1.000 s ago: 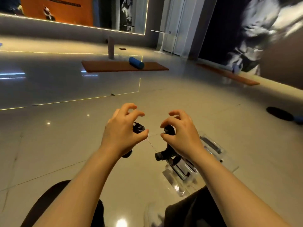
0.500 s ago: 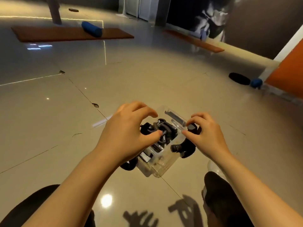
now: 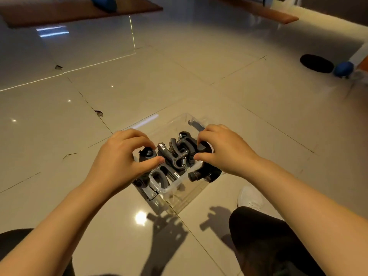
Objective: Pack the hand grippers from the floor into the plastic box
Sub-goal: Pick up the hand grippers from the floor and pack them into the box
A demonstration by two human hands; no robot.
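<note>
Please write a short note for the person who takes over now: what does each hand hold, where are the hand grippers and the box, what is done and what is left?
Left hand: grips one black hand gripper at the left edge of the plastic box.
Right hand: grips another hand gripper, which hangs over the box's right rim.
Box: on the floor between the knees, clear, with no lid on it.
Done: several hand grippers already lie packed inside.
Left: lower both held ones into the box and release. No loose gripper shows on the floor in view.
</note>
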